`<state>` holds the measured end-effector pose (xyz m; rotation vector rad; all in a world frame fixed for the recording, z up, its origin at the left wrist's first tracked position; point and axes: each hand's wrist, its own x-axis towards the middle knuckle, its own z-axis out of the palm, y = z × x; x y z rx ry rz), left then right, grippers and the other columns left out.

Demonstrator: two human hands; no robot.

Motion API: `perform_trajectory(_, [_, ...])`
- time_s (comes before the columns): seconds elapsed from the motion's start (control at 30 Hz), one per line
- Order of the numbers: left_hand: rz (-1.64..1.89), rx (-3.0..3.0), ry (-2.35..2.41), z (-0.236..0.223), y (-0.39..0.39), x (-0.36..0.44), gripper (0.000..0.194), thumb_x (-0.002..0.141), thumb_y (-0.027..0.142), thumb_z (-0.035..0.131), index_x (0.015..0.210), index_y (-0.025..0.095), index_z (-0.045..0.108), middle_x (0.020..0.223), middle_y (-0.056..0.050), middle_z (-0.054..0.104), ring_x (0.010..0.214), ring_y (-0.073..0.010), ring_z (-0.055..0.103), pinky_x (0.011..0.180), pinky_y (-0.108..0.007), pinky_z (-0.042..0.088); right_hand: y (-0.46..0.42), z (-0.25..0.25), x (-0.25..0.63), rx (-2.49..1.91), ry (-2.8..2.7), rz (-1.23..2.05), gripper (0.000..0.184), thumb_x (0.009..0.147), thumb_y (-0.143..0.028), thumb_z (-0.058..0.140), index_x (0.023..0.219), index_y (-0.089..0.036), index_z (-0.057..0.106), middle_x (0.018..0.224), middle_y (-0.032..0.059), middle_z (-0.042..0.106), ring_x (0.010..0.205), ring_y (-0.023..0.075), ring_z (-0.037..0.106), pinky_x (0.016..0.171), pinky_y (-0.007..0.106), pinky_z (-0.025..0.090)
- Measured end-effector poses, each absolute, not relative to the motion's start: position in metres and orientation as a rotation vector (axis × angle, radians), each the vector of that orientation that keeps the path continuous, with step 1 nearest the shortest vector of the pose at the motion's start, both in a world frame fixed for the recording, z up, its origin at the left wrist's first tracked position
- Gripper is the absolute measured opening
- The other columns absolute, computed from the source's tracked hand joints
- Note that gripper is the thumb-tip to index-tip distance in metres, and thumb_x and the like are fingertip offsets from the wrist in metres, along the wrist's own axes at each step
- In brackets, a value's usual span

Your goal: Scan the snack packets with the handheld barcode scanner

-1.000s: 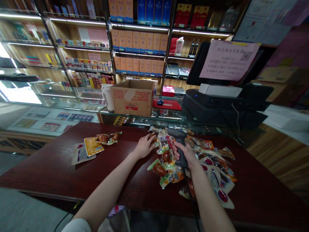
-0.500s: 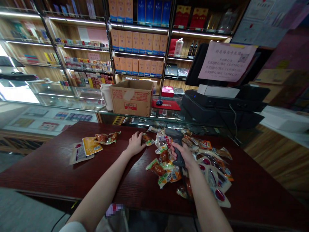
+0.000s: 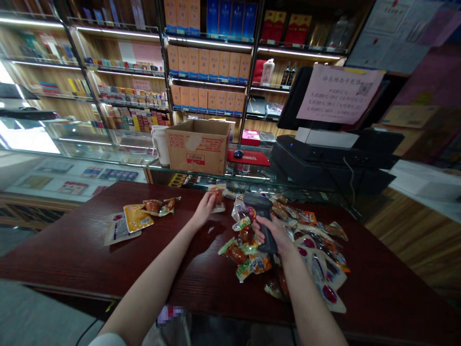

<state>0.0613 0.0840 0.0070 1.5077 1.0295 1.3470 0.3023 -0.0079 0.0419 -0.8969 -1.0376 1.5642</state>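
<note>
My left hand (image 3: 203,208) pinches a small snack packet (image 3: 217,197) and holds it lifted above the dark red table (image 3: 90,254). To its right, my right hand (image 3: 273,233) grips the handle of a grey barcode scanner (image 3: 260,211), whose head points toward the lifted packet. A heap of several snack packets (image 3: 309,250) lies under and around the right hand. Three more packets (image 3: 139,218) lie in a separate group on the table's left part.
A cardboard box (image 3: 199,145) and a white jug (image 3: 161,143) stand on the glass counter behind the table. A black till with a screen and pink notice (image 3: 338,93) is at the back right. Shelves of boxed goods (image 3: 207,62) fill the background.
My left hand took a packet from the heap's left edge, drew it leftward, then raised it off the table. The scanner in my right hand tilted toward it.
</note>
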Motion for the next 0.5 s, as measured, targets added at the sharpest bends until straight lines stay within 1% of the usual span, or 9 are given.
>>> perform_trajectory(0.03, [1.357,1.353,0.901,0.01,0.082,0.065,0.047,0.089,0.059,0.053,0.113,0.019,0.058,0.103,-0.007,0.069,0.093,-0.0226,0.067,0.088,-0.04,0.053,-0.009,0.043,0.302,-0.887,-1.049,1.58,0.039,0.071,-0.04,0.078,0.095,-0.018,0.057,0.06,-0.0066,0.052,0.039,0.0046,0.039,0.036,0.018,0.033])
perform_trajectory(0.1, [1.318,1.148,0.712,0.015,0.076,0.071,0.053,0.083,0.06,0.063,0.118,0.021,0.058,0.107,-0.006,0.07,0.092,-0.0223,0.068,0.086,-0.04,0.055,-0.011,0.044,0.301,-0.872,-1.067,1.601,0.041,0.072,-0.04,0.078,0.099,-0.018,0.057,0.06,-0.0068,0.051,0.039,0.005,0.039,0.036,0.019,0.033])
perform_trajectory(0.17, [1.26,1.076,0.611,0.02,0.069,0.074,0.053,0.079,0.054,0.072,0.118,0.021,0.058,0.112,-0.007,0.07,0.096,-0.0231,0.069,0.088,-0.04,0.055,-0.013,0.046,0.299,-0.869,-1.083,1.606,0.042,0.072,-0.04,0.077,0.102,-0.018,0.057,0.06,-0.0068,0.051,0.039,0.0054,0.04,0.036,0.019,0.034])
perform_trajectory(0.23, [1.221,1.073,0.562,0.024,0.064,0.073,0.052,0.075,0.045,0.078,0.117,0.02,0.059,0.119,-0.009,0.069,0.105,-0.0251,0.067,0.094,-0.04,0.053,-0.014,0.047,0.298,-0.873,-1.096,1.596,0.043,0.073,-0.041,0.076,0.104,-0.018,0.058,0.061,-0.0067,0.051,0.039,0.0056,0.04,0.036,0.02,0.034])
perform_trajectory(0.3, [1.192,1.082,0.544,0.026,0.062,0.072,0.054,0.073,0.036,0.08,0.12,0.021,0.059,0.124,-0.01,0.068,0.114,-0.0274,0.064,0.099,-0.041,0.05,-0.015,0.048,0.296,-0.879,-1.103,1.586,0.043,0.073,-0.041,0.076,0.104,-0.018,0.058,0.061,-0.0065,0.051,0.039,0.0057,0.04,0.036,0.02,0.034])
perform_trajectory(0.37, [1.159,1.076,0.536,0.026,0.061,0.07,0.056,0.074,0.03,0.079,0.125,0.022,0.056,0.126,-0.01,0.068,0.12,-0.0286,0.062,0.102,-0.044,0.049,-0.015,0.048,0.296,-0.877,-1.102,1.583,0.042,0.073,-0.04,0.076,0.104,-0.018,0.058,0.061,-0.0065,0.051,0.039,0.0055,0.04,0.036,0.02,0.034])
perform_trajectory(0.5, [1.132,1.028,0.517,0.024,0.062,0.07,0.056,0.08,0.032,0.074,0.131,0.023,0.053,0.131,-0.01,0.065,0.121,-0.0281,0.062,0.101,-0.045,0.05,-0.015,0.049,0.297,-0.875,-1.105,1.584,0.042,0.072,-0.04,0.076,0.103,-0.017,0.058,0.061,-0.0068,0.051,0.039,0.0052,0.04,0.036,0.019,0.034])
